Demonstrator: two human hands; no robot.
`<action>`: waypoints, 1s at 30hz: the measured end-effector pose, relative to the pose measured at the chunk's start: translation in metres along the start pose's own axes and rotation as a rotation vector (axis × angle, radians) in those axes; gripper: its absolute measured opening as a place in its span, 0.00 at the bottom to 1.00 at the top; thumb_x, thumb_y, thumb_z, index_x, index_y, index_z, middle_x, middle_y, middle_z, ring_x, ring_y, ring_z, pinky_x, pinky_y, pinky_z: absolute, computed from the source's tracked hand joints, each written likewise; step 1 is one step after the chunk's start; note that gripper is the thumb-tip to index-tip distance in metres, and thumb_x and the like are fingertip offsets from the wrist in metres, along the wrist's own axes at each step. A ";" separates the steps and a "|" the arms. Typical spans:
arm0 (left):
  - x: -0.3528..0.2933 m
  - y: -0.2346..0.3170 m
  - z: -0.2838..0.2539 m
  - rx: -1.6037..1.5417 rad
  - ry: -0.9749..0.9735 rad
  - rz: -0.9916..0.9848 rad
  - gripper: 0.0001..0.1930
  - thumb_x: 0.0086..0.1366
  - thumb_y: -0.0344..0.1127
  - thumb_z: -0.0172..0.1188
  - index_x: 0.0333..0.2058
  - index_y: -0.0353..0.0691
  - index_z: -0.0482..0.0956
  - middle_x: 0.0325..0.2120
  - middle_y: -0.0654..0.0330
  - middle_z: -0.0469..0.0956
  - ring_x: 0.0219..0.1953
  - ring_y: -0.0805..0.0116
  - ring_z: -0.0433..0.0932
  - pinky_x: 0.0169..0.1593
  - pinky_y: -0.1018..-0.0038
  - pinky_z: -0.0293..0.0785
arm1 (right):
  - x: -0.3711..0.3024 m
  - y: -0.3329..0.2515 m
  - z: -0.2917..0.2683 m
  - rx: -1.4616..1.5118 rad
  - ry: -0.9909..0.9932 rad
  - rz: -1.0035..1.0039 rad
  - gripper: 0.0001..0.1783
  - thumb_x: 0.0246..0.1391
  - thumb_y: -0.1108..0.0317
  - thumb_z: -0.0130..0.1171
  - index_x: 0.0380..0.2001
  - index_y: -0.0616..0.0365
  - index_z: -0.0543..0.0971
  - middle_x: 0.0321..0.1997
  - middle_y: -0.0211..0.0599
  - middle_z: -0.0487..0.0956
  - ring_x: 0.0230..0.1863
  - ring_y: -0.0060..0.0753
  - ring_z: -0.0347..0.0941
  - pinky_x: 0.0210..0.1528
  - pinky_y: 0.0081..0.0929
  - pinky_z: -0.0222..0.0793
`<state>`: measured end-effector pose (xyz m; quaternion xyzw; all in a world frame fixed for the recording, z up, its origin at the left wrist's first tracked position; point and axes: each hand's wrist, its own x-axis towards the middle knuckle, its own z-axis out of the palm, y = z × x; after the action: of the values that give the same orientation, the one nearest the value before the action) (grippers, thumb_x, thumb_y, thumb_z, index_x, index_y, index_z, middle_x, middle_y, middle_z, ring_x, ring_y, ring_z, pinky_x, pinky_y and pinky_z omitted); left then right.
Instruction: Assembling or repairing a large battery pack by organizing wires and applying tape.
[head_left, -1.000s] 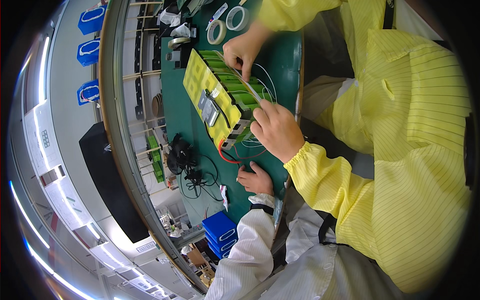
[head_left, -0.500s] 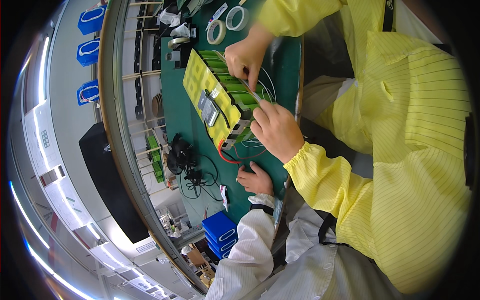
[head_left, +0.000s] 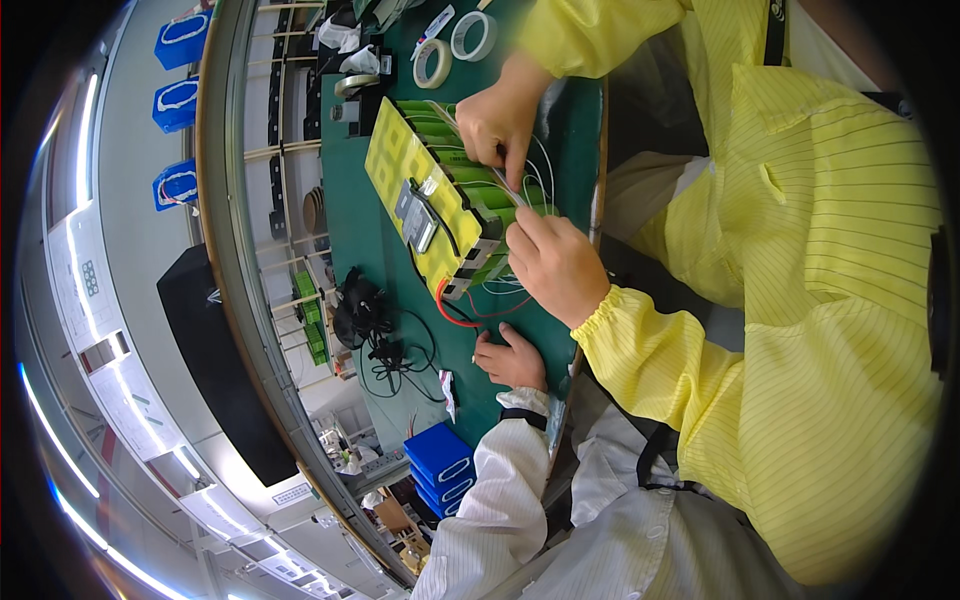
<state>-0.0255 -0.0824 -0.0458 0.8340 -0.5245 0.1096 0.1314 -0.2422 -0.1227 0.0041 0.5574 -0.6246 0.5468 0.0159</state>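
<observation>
A large battery pack (head_left: 395, 150) of green cells with a yellow board on one face lies at the middle of the green bench. A grey circuit module (head_left: 418, 222) sits on that board. Thin white wires (head_left: 513, 193) run along the cell side and loop out past it. My right hand (head_left: 497, 120), at the top of the picture, pinches these wires against the pack. Lower down, my left hand (head_left: 556, 265) grips their other stretch between thumb and fingers. What lies inside both pinches is partly hidden. Red and black leads (head_left: 452, 312) curve from the pack's lower corner.
A co-worker's hand (head_left: 512, 360) in a white sleeve rests on the bench below the pack. Nearby lie a tangle of black cable (head_left: 385, 345) and stacked blue battery packs (head_left: 440, 455). Tape rolls (head_left: 432, 64) lie above. More blue packs (head_left: 177, 104) stand on a shelf at left.
Both my hands have shifted slightly toward the right of the picture, still pinching the wires. The battery pack and the co-worker's hand have not visibly moved.
</observation>
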 end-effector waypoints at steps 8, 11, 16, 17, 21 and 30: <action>0.006 -0.002 -0.005 0.002 -0.001 -0.018 0.25 0.68 0.54 0.54 0.53 0.41 0.69 0.54 0.48 0.69 0.57 0.43 0.69 0.58 0.52 0.63 | 0.003 -0.006 0.004 0.016 0.003 -0.002 0.08 0.46 0.69 0.60 0.30 0.59 0.74 0.36 0.39 0.72 0.32 0.34 0.72 0.36 0.31 0.68; 0.003 0.001 -0.005 -0.007 -0.017 -0.021 0.25 0.69 0.54 0.54 0.53 0.41 0.69 0.55 0.48 0.69 0.57 0.43 0.69 0.59 0.52 0.63 | 0.000 -0.003 0.004 0.007 -0.011 -0.007 0.08 0.46 0.69 0.60 0.30 0.59 0.75 0.36 0.40 0.72 0.32 0.34 0.71 0.37 0.32 0.68; 0.003 -0.001 -0.005 -0.002 -0.015 -0.026 0.24 0.69 0.54 0.54 0.53 0.41 0.69 0.54 0.47 0.69 0.57 0.43 0.69 0.59 0.52 0.62 | -0.002 -0.007 -0.001 0.044 -0.015 -0.010 0.07 0.41 0.73 0.61 0.27 0.64 0.77 0.40 0.41 0.74 0.39 0.40 0.74 0.43 0.32 0.74; 0.003 0.000 -0.006 -0.003 -0.016 -0.025 0.24 0.69 0.54 0.54 0.53 0.41 0.69 0.54 0.47 0.69 0.57 0.43 0.69 0.59 0.52 0.62 | -0.003 -0.008 -0.001 0.062 0.006 0.002 0.07 0.41 0.73 0.61 0.26 0.63 0.77 0.40 0.41 0.74 0.39 0.40 0.74 0.43 0.33 0.74; 0.003 -0.001 -0.006 -0.007 -0.015 -0.026 0.24 0.69 0.54 0.54 0.53 0.41 0.69 0.54 0.47 0.70 0.56 0.44 0.69 0.58 0.52 0.63 | -0.004 -0.008 0.001 0.089 -0.009 -0.014 0.07 0.41 0.72 0.61 0.27 0.63 0.77 0.40 0.41 0.74 0.41 0.40 0.75 0.44 0.33 0.74; 0.000 -0.001 0.000 0.007 -0.017 -0.009 0.24 0.69 0.54 0.54 0.53 0.42 0.70 0.54 0.48 0.70 0.57 0.44 0.70 0.58 0.52 0.63 | 0.000 0.008 -0.013 0.054 0.011 -0.037 0.06 0.47 0.69 0.60 0.29 0.56 0.75 0.36 0.36 0.72 0.32 0.33 0.71 0.39 0.30 0.70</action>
<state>-0.0248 -0.0817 -0.0461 0.8377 -0.5216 0.1038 0.1245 -0.2556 -0.1154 0.0041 0.5661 -0.5993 0.5659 0.0143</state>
